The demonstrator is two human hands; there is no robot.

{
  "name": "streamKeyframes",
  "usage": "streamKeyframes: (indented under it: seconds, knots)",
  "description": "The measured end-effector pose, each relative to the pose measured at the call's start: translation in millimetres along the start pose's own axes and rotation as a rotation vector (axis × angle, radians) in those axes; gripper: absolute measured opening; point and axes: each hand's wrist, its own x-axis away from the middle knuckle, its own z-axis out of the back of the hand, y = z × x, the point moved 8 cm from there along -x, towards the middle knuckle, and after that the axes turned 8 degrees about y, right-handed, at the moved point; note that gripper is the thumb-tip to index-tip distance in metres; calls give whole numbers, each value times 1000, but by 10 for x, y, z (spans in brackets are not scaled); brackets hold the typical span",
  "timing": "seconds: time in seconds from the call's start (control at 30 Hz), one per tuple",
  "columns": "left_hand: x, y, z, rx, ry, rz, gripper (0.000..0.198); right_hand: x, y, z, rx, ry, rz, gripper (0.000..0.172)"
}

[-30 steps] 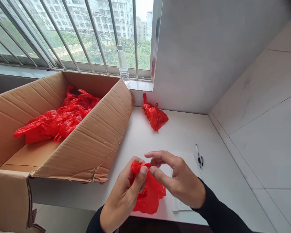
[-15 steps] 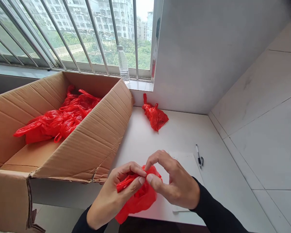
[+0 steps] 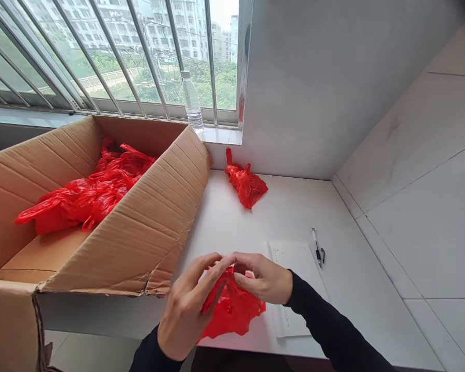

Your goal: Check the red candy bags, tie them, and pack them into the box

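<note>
Left hand [image 3: 186, 305] half-curled round upper part of red plastic bag [image 3: 236, 316], holding it. My right hand [image 3: 265, 279] loosely curved at bag's top, thumb close against film; knuckles cover fingertips, can't tell if they pinch. Bag between my hands, by near edge of white table [image 3: 287, 212]. Should keep pressure light, work folds evenly; film could tear. Film thin, glossy, crinkled, lower part flared. Cardboard box [image 3: 139, 232] stiff, creased.

Window [image 3: 104, 67]: ten o'clock, barred, buildings [image 3: 192, 31] and greenery [image 3: 225, 85] beyond.
Bottle [image 3: 192, 103]: eleven o'clock, clear, standing on the sill [image 3: 222, 136].
Tiled wall [image 3: 426, 191]: three o'clock.
Pen [image 3: 316, 248]: four o'clock, a cap [image 3: 323, 254] just beside it.
Paper [image 3: 294, 256]: five o'clock, white, bearing small writing.
</note>
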Motion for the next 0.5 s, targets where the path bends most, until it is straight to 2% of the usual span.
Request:
streamKeyframes:
  seconds: [0.07,0.17,0.23,0.33,0.43,0.5]
  knots:
    - [-2,-3,-47,-74,-58,-18,64,-3,-57,56,20,73,15,19]
    - [62,-24,-136,-164,-168,-23,69,16,-128,145,63,157,22,22]
    - [189,-76,-154,-214,-212,-11,66,50,-114,239,138,211,23,23]
    - [522,-233,-110,-299,-251,3,63,150,70,460,299,312,-22,23]
    - [864,-430,-44,-390,-273,24,64,290,368,684,421,406,-155,30]
    - [965,-511,-39,-412,-284,61,64,365,483,734,413,455,-209,33]
